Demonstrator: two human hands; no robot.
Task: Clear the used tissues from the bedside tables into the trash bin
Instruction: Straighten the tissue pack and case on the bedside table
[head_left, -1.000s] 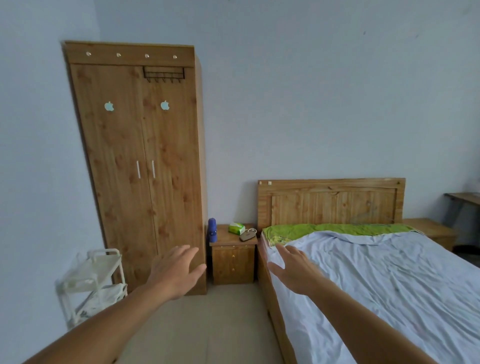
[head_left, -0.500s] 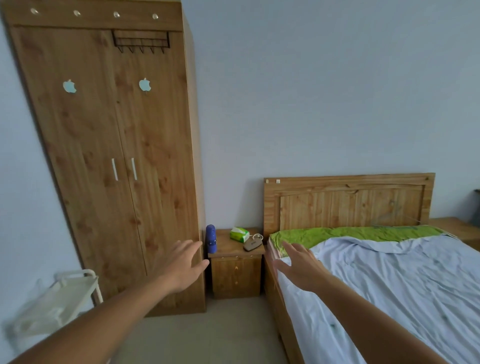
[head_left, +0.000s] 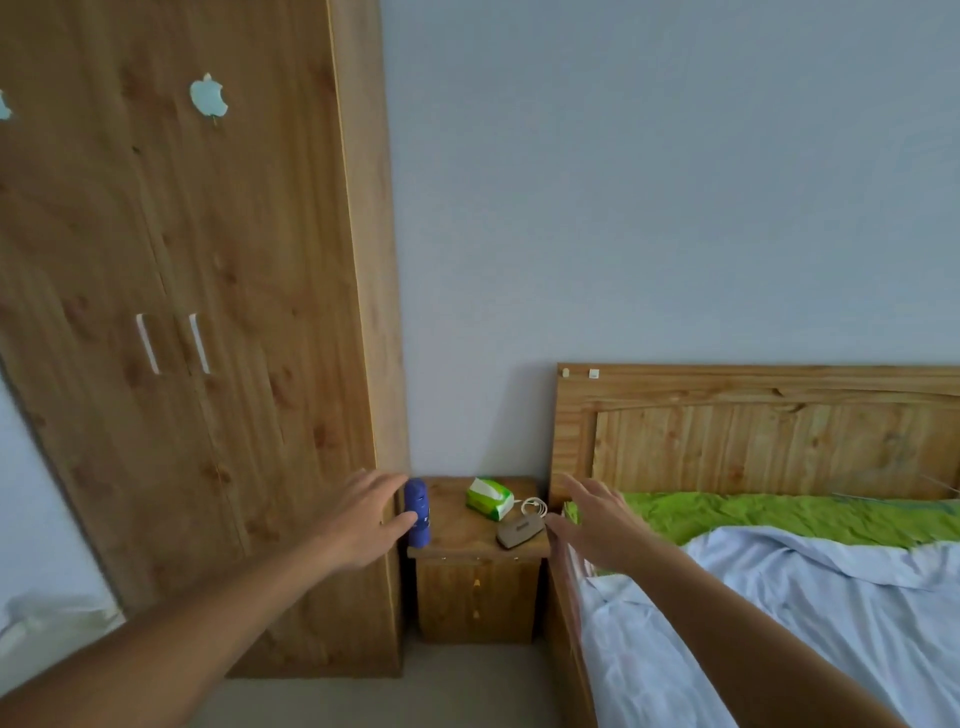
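Note:
A small wooden bedside table (head_left: 457, 540) stands between the wardrobe and the bed. On its top lie a green and white tissue pack (head_left: 489, 498), a blue bottle (head_left: 418, 512) at the left edge, and a brown device with a coiled white cable (head_left: 519, 531). No loose used tissue or trash bin shows in this view. My left hand (head_left: 363, 519) is stretched forward, open and empty, just left of the bottle. My right hand (head_left: 597, 519) is also open and empty, held over the bed's near corner to the right of the table.
A tall wooden wardrobe (head_left: 208, 338) fills the left side. The bed (head_left: 779, 597), with a wooden headboard, green sheet and pale blue cover, takes up the right. A narrow strip of floor (head_left: 467, 686) leads to the table. A white rack edge (head_left: 31, 623) shows at far left.
The view has closed in on the bedside table, which now looks much larger. The second bedside table at far right and most of the white rack have left the frame. Both hands stay open.

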